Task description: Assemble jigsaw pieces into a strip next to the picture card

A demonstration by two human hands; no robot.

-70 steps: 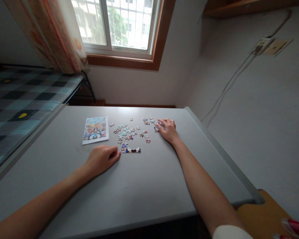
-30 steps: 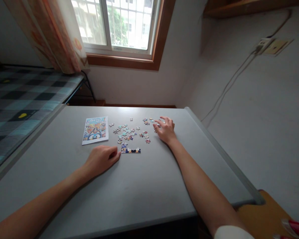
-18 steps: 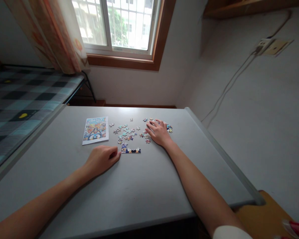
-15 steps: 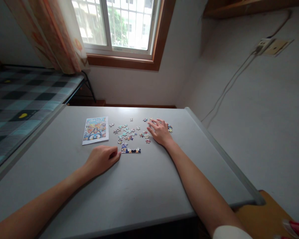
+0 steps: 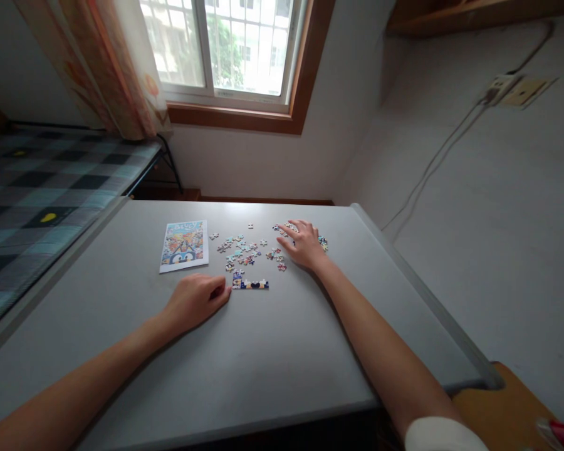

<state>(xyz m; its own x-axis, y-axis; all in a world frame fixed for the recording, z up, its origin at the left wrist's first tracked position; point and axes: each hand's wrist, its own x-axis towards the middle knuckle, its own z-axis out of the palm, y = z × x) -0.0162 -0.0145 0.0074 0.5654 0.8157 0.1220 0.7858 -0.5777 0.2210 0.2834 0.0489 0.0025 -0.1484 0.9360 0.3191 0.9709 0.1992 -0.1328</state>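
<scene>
My left hand [image 5: 198, 297] rests on its side on the table, its fingers curled into a loose fist with no piece showing in it. Its fingertips lie right beside the left end of a joined strip of jigsaw pieces [image 5: 254, 285], and I cannot tell whether they touch it. My right hand [image 5: 302, 243] is spread palm down over a cluster of puzzle pieces at the right, hiding part of it. Loose jigsaw pieces [image 5: 240, 246] are scattered between the hands. Left of them lies the picture sheet [image 5: 185, 245] with a colourful cartoon print.
The grey-white table [image 5: 244, 363] has a raised edge along its right side. Behind it is a window [image 5: 244, 50]. At the left stands a bed with a checked cover [image 5: 66, 169]. Cables [image 5: 425, 172] hang from a wall socket, and a wooden seat [image 5: 512, 401] is at lower right.
The whole view has shifted slightly. My right hand's fingers have moved a little over the pieces, the index finger now stretched out more. My left hand stays by the strip.
</scene>
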